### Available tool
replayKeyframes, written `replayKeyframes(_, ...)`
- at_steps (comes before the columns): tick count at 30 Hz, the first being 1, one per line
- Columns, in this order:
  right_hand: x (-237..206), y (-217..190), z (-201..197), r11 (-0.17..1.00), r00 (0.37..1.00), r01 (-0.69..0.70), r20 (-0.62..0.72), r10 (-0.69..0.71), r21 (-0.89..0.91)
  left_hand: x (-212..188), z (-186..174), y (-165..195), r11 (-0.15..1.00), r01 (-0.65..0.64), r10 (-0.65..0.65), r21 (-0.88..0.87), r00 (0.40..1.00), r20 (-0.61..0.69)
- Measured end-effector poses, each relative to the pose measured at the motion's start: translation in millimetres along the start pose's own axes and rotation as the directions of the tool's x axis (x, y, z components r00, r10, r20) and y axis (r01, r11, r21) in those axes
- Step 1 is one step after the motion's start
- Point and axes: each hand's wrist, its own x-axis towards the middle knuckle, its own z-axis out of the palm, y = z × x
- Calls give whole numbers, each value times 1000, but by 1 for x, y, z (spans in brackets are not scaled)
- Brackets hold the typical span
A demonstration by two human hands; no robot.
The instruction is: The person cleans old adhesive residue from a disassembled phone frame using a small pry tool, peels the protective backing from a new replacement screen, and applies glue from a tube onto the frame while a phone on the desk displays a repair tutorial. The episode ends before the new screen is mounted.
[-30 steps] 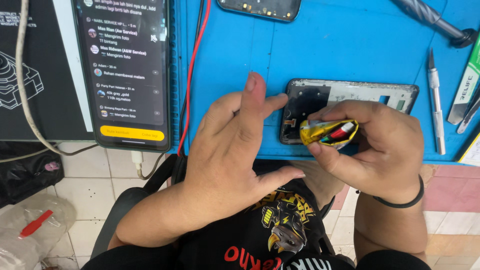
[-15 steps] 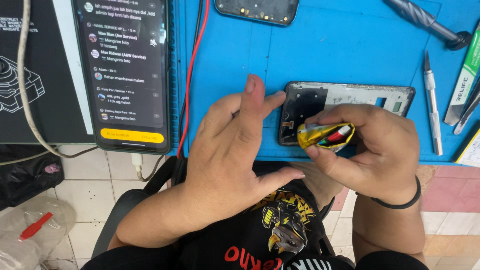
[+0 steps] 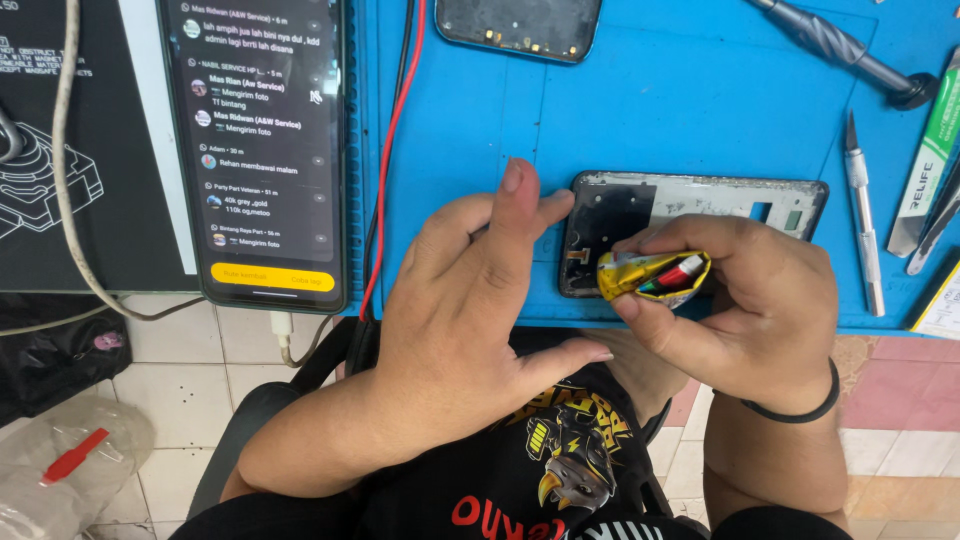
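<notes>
An opened phone frame lies on the blue work mat, its inner parts showing. My right hand squeezes a crumpled yellow tube with red and green markings, its tip pointed at the frame's lower left corner. My left hand rests just left of the frame with fingers spread, the fingertips near the frame's left edge, holding nothing. A black band circles my right wrist.
A lit phone with a list on its screen lies at the left, next to red and black wires. Another dark phone part sits at the mat's far edge. A craft knife, a screwdriver and tweezers lie right.
My right hand has shifted the tube slightly along the frame's lower left corner. My left hand stays in place with fingers spread.
</notes>
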Motion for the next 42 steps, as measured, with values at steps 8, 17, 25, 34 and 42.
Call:
replayKeyframes(8, -3, 2, 1, 1000, 1000, -17, -13, 18, 21, 0, -1, 0, 1000, 2, -2, 1, 1000, 1)
replayKeyframes(17, -2, 3, 0, 999, 999, 47, 15, -47, -7, 0, 0, -1, 1000, -3, 3, 8, 1000, -5)
replayKeyframes(25, -2, 3, 1, 999, 1000, 29, -4, -29, 19, 0, 0, -1, 1000, -1, 1, 10, 1000, -4)
replayKeyframes(34, -4, 7, 1, 999, 999, 46, 3, -46, -15, -1, -1, 0, 1000, 4, -4, 14, 1000, -3)
replayKeyframes(42, -5, 6, 2, 1000, 1000, 22, -10, -22, 17, 0, 0, 0, 1000, -1, 1, 12, 1000, 0)
